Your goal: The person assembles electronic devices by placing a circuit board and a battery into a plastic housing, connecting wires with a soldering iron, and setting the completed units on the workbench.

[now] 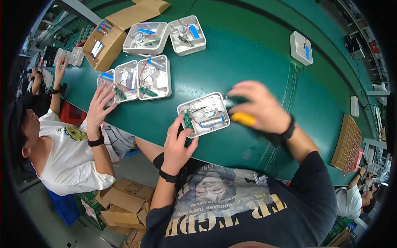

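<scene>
A white open plastic case (222,108) lies on the table in front of me. Inside are a green circuit board (187,120), a blue-and-silver cylindrical battery (212,122), a round white part (209,112) and thin red and black wires. My left hand (177,144) holds the case at its lower left corner, fingertips beside the board and thumb along the near wall. Just right of the case, my right hand (264,108) is blurred by motion, its fingers curled around a tool with a yellow part (243,119) and a dark part; its exact kind is unclear.
Several similar cases (162,91) with boards and batteries stand at the left and back left, beside a cardboard box (108,48) of batteries. A co-worker's hand (100,103) touches the nearest ones. Another case (301,48) sits far right. A brown gridded tray (345,142) lies at the right edge.
</scene>
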Demonstrator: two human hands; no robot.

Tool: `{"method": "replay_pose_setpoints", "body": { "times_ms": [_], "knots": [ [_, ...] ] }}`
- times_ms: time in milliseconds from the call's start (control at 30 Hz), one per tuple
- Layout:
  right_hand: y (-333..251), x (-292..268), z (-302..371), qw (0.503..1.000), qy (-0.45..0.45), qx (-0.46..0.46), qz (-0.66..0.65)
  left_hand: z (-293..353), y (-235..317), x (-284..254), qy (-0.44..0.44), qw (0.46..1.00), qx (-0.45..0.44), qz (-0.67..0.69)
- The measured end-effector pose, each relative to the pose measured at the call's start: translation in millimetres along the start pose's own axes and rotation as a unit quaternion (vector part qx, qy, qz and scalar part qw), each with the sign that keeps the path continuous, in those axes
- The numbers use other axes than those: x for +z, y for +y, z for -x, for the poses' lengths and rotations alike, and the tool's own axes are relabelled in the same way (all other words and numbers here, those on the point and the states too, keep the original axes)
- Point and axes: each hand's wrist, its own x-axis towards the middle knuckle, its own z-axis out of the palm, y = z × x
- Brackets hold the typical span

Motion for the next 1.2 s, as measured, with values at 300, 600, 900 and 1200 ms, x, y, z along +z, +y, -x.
{"method": "replay_pose_setpoints", "body": {
  "times_ms": [300, 600, 900, 1200],
  "knots": [
    [-51.4, 89.9, -3.5, 0.981, -0.065, -0.026, 0.180, 16.2, -6.6, 24.9, 0.050, 0.999, -0.005, 0.011],
    [-49.1, 85.5, -4.7, 0.986, -0.099, 0.030, 0.132, 13.8, -3.5, 26.8, 0.056, 0.998, 0.036, -0.014],
    [-49.9, 81.1, -4.1, 0.995, -0.086, 0.031, 0.028, 15.5, -8.1, 29.9, 0.041, 0.998, 0.043, -0.016],
    [-36.9, 56.9, -11.5, 0.981, -0.040, 0.032, -0.185, -3.0, 10.8, 24.2, 0.089, 0.995, -0.019, 0.027]
  ]
}}
